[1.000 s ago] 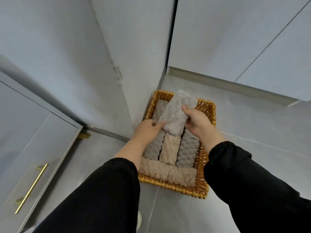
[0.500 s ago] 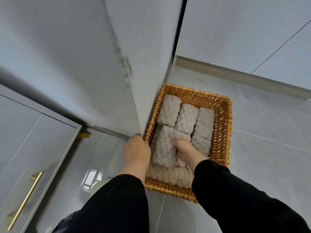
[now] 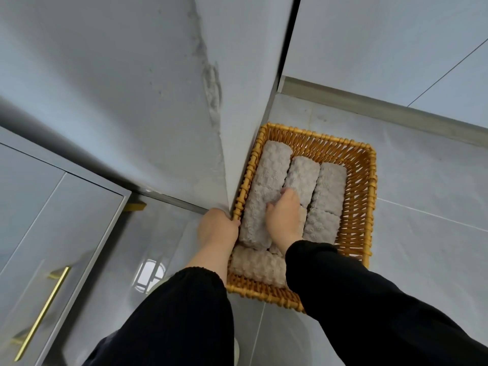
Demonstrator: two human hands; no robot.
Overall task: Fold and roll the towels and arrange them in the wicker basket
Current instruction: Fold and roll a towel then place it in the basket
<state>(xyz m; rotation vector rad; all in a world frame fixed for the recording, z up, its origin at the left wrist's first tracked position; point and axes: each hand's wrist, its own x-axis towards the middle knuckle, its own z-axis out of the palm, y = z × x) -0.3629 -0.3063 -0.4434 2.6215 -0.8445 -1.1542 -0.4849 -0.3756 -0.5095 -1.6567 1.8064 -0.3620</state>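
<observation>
While the left hand (image 3: 217,228) grips the wicker basket (image 3: 361,207), the right hand (image 3: 284,216) presses open-palmed among six rolled towels (image 3: 328,186).

No text, label, brand, number or sign can be read anywhere in view.
</observation>
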